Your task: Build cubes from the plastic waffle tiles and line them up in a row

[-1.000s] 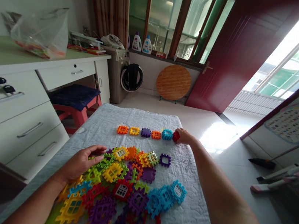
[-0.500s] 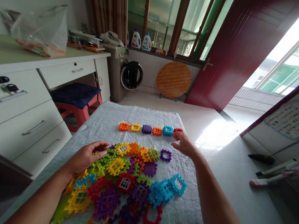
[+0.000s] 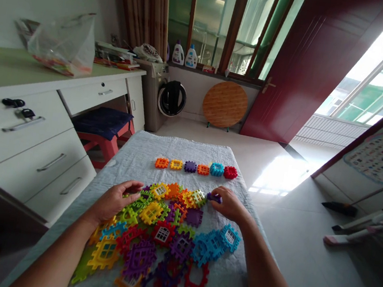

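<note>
The right hand [image 3: 228,205] has its thumb and fingers clamped on a small purple piece [image 3: 213,197] just off the edge of the heap, at 2 o'clock from the heap's middle. The left hand [image 3: 115,201] is at 10 o'clock, thumb and fingers apart and curved beside the heap's green pieces [image 3: 142,201]; whether it touches them I cannot tell.

Taking that same middle for the clock, a dark red door [image 3: 317,61] stands far off at 1 o'clock and a white desk [image 3: 44,127] at 10. Under everything lies a pale blue cloth [image 3: 183,149]. On it spreads the heap [image 3: 153,212] of interlocking plastic pieces, many with window grids. Across 12 to 1 o'clock runs a row [image 3: 190,166] of six: orange, yellow, purple, orange, blue and red, the last two bulkier. Overlapping blue pieces [image 3: 213,244] sit at 3 o'clock, a hollow red frame [image 3: 197,277] at 4, and a yellow window piece [image 3: 104,251] at 8.
</note>
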### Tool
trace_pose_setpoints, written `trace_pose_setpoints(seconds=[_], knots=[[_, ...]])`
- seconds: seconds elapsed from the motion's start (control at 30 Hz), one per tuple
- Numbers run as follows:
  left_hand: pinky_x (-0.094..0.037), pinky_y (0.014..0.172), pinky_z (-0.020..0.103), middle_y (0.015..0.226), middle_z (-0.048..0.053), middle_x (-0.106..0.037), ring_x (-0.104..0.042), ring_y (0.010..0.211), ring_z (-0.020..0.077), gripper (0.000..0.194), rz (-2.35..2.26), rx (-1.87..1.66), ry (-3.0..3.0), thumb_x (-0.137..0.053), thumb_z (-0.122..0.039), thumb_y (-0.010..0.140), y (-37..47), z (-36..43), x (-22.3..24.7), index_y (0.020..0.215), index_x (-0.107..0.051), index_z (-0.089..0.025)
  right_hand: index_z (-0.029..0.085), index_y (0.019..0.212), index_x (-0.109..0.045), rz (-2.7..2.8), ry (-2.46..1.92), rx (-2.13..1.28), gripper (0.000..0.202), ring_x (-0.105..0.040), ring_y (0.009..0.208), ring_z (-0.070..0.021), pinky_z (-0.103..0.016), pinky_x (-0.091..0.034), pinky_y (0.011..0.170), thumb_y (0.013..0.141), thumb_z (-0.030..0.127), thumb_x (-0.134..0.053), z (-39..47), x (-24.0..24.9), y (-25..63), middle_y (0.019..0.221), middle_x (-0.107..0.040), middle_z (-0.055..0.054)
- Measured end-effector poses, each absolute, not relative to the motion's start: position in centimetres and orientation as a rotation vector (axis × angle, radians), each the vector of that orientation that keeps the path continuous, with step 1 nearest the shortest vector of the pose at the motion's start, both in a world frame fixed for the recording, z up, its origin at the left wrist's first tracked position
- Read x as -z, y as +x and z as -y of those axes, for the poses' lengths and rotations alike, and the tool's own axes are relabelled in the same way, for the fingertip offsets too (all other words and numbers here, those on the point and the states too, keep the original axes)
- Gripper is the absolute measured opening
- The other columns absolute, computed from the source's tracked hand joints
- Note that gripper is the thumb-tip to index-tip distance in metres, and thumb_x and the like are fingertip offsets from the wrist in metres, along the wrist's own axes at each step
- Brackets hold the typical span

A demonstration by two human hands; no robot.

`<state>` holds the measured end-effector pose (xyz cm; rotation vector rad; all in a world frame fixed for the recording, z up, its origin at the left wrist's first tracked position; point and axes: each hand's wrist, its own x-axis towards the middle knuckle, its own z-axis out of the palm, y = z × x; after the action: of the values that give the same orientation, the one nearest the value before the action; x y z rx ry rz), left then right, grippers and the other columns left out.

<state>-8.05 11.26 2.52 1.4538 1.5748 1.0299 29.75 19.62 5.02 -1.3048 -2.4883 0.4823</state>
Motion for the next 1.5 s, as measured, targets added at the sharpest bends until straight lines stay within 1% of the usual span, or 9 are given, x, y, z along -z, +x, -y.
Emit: trace_pose_setpoints(seconds=[0.1,0.17,0.33,0.5,0.67,0.77,1.03,1.33,1.5], knots=[[-0.049,0.094,0.040,0.105,0.011,-0.070,-0.064,0.102,0.0262,0.056,-1.587,-1.022,1.452,-0.070,-0.053,0.066,-8.0,-11.2,-2.6,0.109,-0.064,-0.016,0.018,0.086,-0.064,2.432,-1.312,-0.570,0.018,-0.057,0.070,-0.0157,-0.026,-0.041,0.067,0.084,0.030,-0.050,-19.7,-5.3,30.0,0.079,-0.065,-0.004],[-0.049,0.094,0.040,0.106,0.011,-0.070,-0.064,0.102,0.0258,0.057,-1.593,-1.015,1.455,-0.069,-0.053,0.067,-7.9,-11.2,-2.7,0.110,-0.064,-0.016,0.018,0.085,-0.064,2.374,-1.342,-0.617,0.021,-0.058,0.066,-0.0150,-0.025,-0.040,0.063,0.086,0.029,-0.046,-19.7,-5.4,30.1,0.075,-0.066,-0.003],[-0.050,0.093,0.039,0.106,0.010,-0.070,-0.064,0.102,0.0261,0.058,-1.583,-1.026,1.427,-0.070,-0.054,0.066,-7.8,-11.2,-2.8,0.109,-0.064,-0.016,0.018,0.105,-0.060,2.256,-1.417,-0.651,0.026,-0.059,0.064,-0.0155,-0.027,-0.044,0.065,0.084,0.027,-0.047,-20.2,-4.3,30.4,0.070,-0.065,-0.001],[-0.050,0.092,0.039,0.103,0.010,-0.071,-0.065,0.100,0.0264,0.058,-1.597,-1.023,1.446,-0.070,-0.056,0.064,-7.6,-11.1,-3.1,0.107,-0.065,-0.017,0.017,0.110,-0.058,2.221,-1.434,-0.373,0.032,-0.059,0.090,-0.0203,-0.033,-0.045,0.083,0.081,0.029,-0.053,-20.9,-3.3,31.4,0.102,-0.061,-0.009],[-0.050,0.092,0.038,0.103,0.010,-0.071,-0.065,0.099,0.0256,0.057,-1.596,-1.029,1.466,-0.069,-0.056,0.065,-8.0,-11.1,-3.0,0.107,-0.065,-0.016,0.019,0.116,-0.056,2.367,-1.345,-0.356,0.044,-0.050,0.109,-0.0248,-0.039,-0.038,0.097,0.073,0.027,-0.062,-20.5,-3.6,31.8,0.114,-0.055,-0.010],[-0.050,0.090,0.037,0.104,0.010,-0.071,-0.065,0.099,0.0255,0.056,-1.638,-1.040,1.489,-0.067,-0.056,0.067,-8.5,-11.2,-2.8,0.108,-0.064,-0.016,0.019,0.116,-0.057,2.471,-1.360,-0.398,0.050,-0.048,0.108,-0.0262,-0.039,-0.038,0.096,0.067,0.025,-0.067,-20.2,-3.7,31.5,0.114,-0.055,-0.010],[-0.050,0.090,0.038,0.098,0.010,-0.071,-0.066,0.095,0.0254,0.057,-1.658,-1.100,1.430,-0.069,-0.057,0.064,-9.1,-11.4,-2.2,0.104,-0.065,-0.016,0.018,0.102,-0.061,2.455,-1.389,-0.414,0.037,-0.051,0.093,-0.0222,-0.034,-0.041,0.088,0.066,0.022,-0.065,-20.2,-4.1,31.3,0.096,-0.055,-0.007],[-0.050,0.084,0.036,0.094,0.009,-0.072,-0.066,0.092,0.0246,0.051,-1.679,-1.081,1.482,-0.067,-0.053,0.067,-9.0,-11.5,-2.3,0.103,-0.066,-0.016,0.019,0.111,-0.059,2.420,-1.288,-0.256,0.043,-0.048,0.097,-0.0228,-0.033,-0.040,0.088,0.069,0.026,-0.064,-22.7,-6.4,26.7,0.102,-0.051,-0.008],[-0.051,0.084,0.036,0.096,0.008,-0.072,-0.066,0.093,0.0247,0.050,-1.675,-1.072,1.462,-0.066,-0.052,0.069,-9.1,-11.5,-2.2,0.104,-0.065,-0.017,0.018,0.114,-0.058,2.482,-1.392,-0.194,0.045,-0.046,0.102,-0.0248,-0.035,-0.037,0.091,0.070,0.028,-0.063,-26.5,-6.7,22.8,0.109,-0.051,-0.009]])
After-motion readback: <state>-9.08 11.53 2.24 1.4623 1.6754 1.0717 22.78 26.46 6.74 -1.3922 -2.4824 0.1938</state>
